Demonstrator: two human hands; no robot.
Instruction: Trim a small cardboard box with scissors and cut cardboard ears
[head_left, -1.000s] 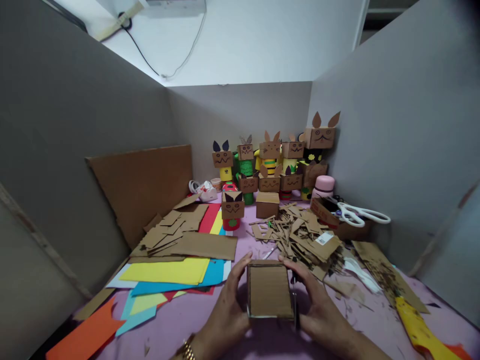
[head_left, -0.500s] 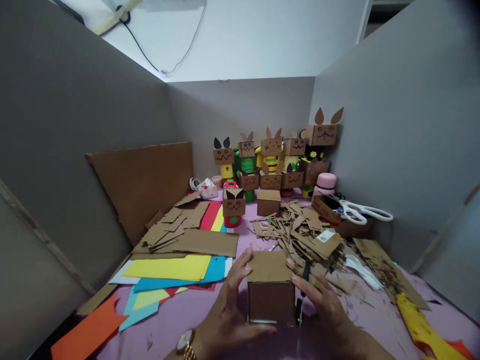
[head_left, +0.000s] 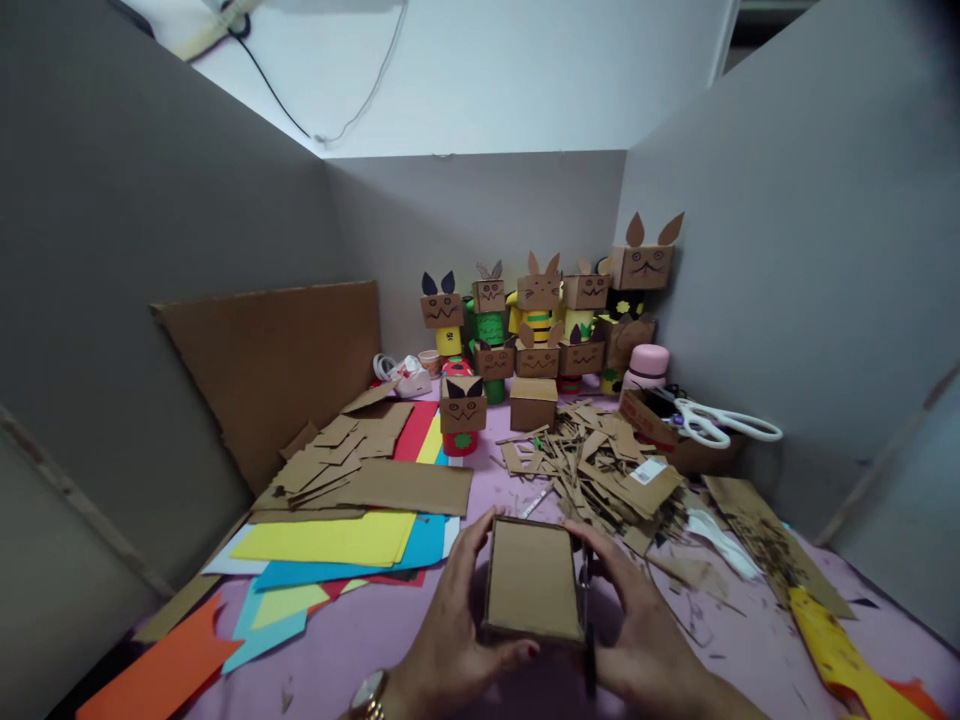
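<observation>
Box point(head_left: 534, 580) at 6 o'clock in view, held between left hand point(head_left: 452, 622) and right hand point(head_left: 646, 622), broad face upward, long axis 12-to-6; slim tool point(head_left: 587, 590) between box and right palm, scraps point(head_left: 592, 462) at 1, yellow paper point(head_left: 322, 538) at 9

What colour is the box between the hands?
The box is brown; the head view shows it.

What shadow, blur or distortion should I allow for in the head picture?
Head view: white wall brightest; left panel dim, right panel paler, both splaying outward, probably wide-angle distortion; purple table shadowed below the box; top right corner dark and blurred.
</observation>
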